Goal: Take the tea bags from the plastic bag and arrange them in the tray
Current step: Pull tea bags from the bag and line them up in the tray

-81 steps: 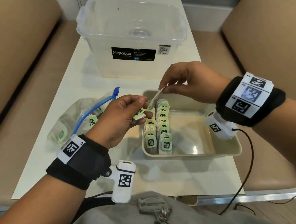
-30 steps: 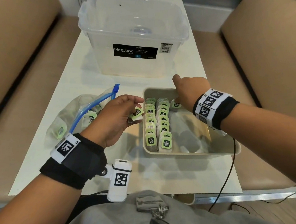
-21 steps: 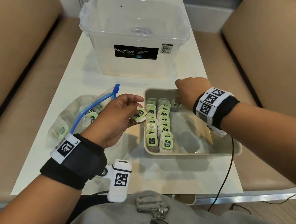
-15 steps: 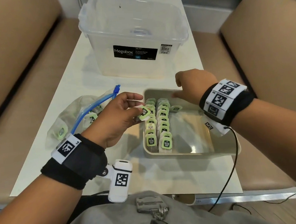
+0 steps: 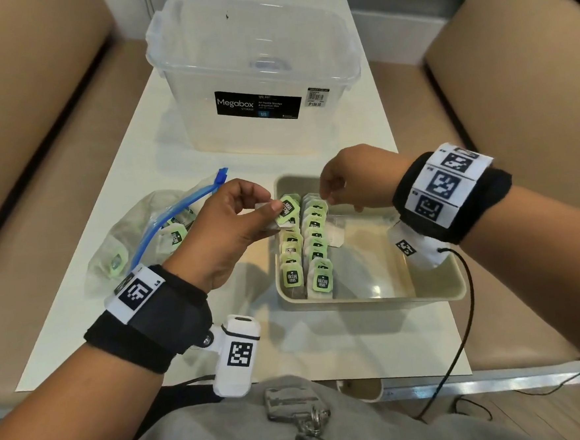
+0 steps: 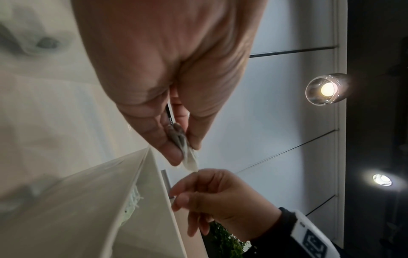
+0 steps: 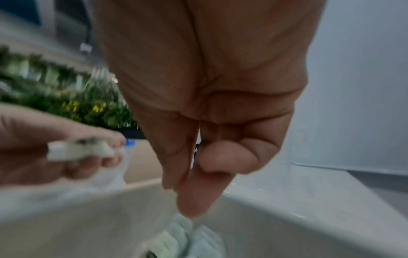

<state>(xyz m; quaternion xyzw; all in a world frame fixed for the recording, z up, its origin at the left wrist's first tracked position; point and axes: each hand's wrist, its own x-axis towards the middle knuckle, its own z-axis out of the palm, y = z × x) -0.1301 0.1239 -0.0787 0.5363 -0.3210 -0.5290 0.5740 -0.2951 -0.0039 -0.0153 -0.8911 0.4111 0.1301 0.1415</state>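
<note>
My left hand [image 5: 270, 205] pinches a small stack of tea bags [image 5: 288, 209] with green tags, held over the far left corner of the beige tray [image 5: 424, 293]. The left wrist view shows the paper bags [image 6: 187, 153] squeezed between thumb and fingers. Two rows of tea bags [image 5: 304, 249] stand along the tray's left side, and one more tea bag [image 5: 334, 232] lies just right of them. My right hand [image 5: 330, 196] hovers over the tray's far end, close to the held stack, its fingers loosely curled and holding nothing. The zip plastic bag [image 5: 139, 244] lies left of the tray with a few tea bags inside.
A clear lidded Megabox storage box [image 5: 254, 78] stands behind the tray. Tan bench seats flank the narrow white table [image 5: 325, 348]. A black cable [image 5: 461, 328] hangs off the table's right front edge. Keys [image 5: 295, 408] rest on my lap.
My right hand put a tea bag down at the tray's far end, let go, then rose and moved left toward my left hand. The left hand carried its stack right, over the tray's corner.
</note>
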